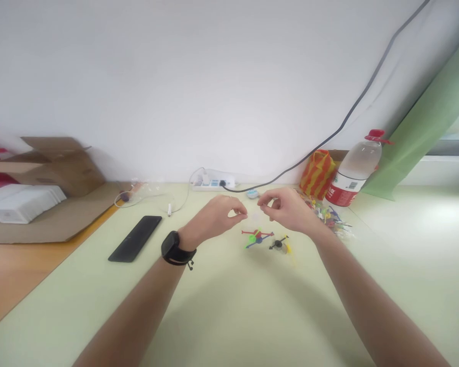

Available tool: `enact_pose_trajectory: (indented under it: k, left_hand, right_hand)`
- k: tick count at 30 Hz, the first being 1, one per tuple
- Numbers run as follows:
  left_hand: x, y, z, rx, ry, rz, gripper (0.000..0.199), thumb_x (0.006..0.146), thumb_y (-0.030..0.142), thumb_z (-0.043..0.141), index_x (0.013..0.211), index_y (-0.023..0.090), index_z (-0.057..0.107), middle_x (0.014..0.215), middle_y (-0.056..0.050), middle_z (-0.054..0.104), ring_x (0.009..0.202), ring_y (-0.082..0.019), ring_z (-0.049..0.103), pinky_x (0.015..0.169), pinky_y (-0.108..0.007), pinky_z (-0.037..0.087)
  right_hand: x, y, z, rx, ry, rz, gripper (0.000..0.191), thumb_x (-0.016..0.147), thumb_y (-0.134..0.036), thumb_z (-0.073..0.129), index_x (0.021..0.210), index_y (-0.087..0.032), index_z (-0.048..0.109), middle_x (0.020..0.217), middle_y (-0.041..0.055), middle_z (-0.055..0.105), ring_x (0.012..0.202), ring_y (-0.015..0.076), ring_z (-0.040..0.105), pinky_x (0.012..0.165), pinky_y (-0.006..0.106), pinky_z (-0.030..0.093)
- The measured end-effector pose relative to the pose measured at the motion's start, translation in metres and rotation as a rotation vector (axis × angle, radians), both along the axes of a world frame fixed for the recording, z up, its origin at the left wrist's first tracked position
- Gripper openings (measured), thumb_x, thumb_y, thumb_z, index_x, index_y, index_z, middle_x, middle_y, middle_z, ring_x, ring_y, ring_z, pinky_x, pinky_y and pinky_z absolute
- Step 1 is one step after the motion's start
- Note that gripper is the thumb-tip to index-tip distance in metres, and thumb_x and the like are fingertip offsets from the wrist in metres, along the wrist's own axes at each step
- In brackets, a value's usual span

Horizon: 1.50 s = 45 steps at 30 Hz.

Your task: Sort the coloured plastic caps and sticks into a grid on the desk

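My left hand, with a black watch on the wrist, hovers over the pale green table, its thumb and fingertips close together. Opposite it my right hand is curled, thumb near the index finger. Whatever either hand pinches, if anything, is too small to make out. Just below the hands lie a red, green and blue plastic piece and, to its right, a black and yellow one. Many small coloured plastic pieces are heaped beyond my right wrist.
A black phone lies at left, near a white cable. A power strip sits by the wall. Behind the heap stand a large bottle and a red-yellow bag. Far left, a cardboard box and white stacks.
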<state>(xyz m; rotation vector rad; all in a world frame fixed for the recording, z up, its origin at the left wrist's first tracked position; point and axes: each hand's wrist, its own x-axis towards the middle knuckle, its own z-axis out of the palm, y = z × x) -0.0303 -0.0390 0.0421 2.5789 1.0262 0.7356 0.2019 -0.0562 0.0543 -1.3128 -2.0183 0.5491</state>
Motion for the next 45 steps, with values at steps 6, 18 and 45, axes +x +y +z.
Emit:
enact_pose_trajectory:
  k: [6, 18, 45]
  left_hand:
    - [0.001, 0.000, -0.003, 0.012, -0.008, 0.005, 0.016, 0.096, 0.028, 0.062, 0.091, 0.024, 0.076, 0.091, 0.000, 0.078, 0.086, -0.019, 0.069, 0.080, -0.030, 0.049]
    - [0.003, 0.001, -0.004, -0.036, -0.052, 0.034, 0.018, 0.094, 0.026, 0.061, 0.088, 0.022, 0.077, 0.088, -0.001, 0.079, 0.081, -0.018, 0.071, 0.076, -0.029, 0.052]
    - [0.004, -0.002, -0.002, -0.050, -0.049, 0.023, 0.015, 0.093, 0.027, 0.063, 0.089, 0.022, 0.077, 0.089, -0.003, 0.078, 0.083, -0.019, 0.071, 0.078, -0.030, 0.054]
  right_hand:
    - [-0.012, 0.001, -0.002, -0.094, 0.171, -0.103, 0.011, 0.080, -0.014, 0.065, 0.084, -0.017, 0.075, 0.091, 0.0034, 0.078, 0.053, 0.0132, 0.070, 0.046, 0.021, 0.046]
    - [-0.021, -0.002, -0.012, -0.045, 0.156, 0.007, 0.018, 0.082, -0.013, 0.058, 0.084, -0.019, 0.075, 0.089, 0.0025, 0.078, 0.047, 0.0096, 0.061, 0.048, 0.023, 0.049]
    - [-0.006, -0.012, 0.003, 0.253, -0.087, 0.063, 0.026, 0.089, -0.007, 0.051, 0.101, -0.020, 0.070, 0.092, 0.0045, 0.074, 0.079, 0.0181, 0.065, 0.069, 0.027, 0.045]
